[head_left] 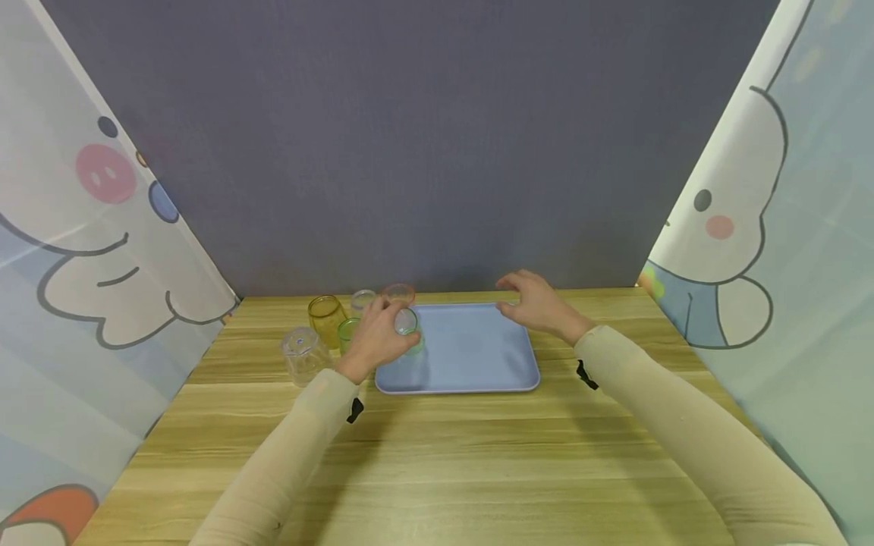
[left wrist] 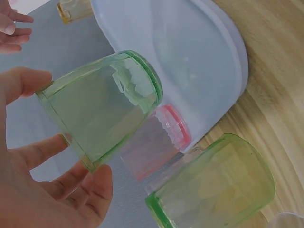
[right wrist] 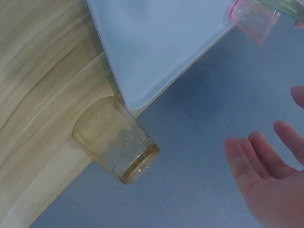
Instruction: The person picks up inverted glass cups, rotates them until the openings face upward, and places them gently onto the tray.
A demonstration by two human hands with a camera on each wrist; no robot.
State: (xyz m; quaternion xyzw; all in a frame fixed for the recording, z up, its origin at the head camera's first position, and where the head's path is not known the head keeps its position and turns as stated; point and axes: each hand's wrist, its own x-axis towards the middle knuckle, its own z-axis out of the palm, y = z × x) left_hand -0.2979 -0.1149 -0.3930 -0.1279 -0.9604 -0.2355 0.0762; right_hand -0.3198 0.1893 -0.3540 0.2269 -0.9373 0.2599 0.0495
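My left hand [head_left: 379,338] holds a green glass [left wrist: 102,90] by its rim with thumb and fingertips. The glass is over the left end of a pale blue tray [head_left: 471,349], its thick patterned base toward the tray. A pink glass [head_left: 398,294] stands at the tray's far left corner. Another green glass [left wrist: 213,185] is left of the tray, just beside my left hand. My right hand [head_left: 536,303] hovers above the tray's far right part, fingers spread and holding nothing. Near it, an amber glass [right wrist: 114,140] stands upside down by the tray's corner, hidden in the head view.
Left of the tray, a second amber glass [head_left: 328,320], an upside-down clear glass [head_left: 305,356] and another clear glass [head_left: 363,301] stand close together on the wooden table [head_left: 464,455]. A dark grey panel [head_left: 437,152] rises behind the table, with printed curtains at both sides.
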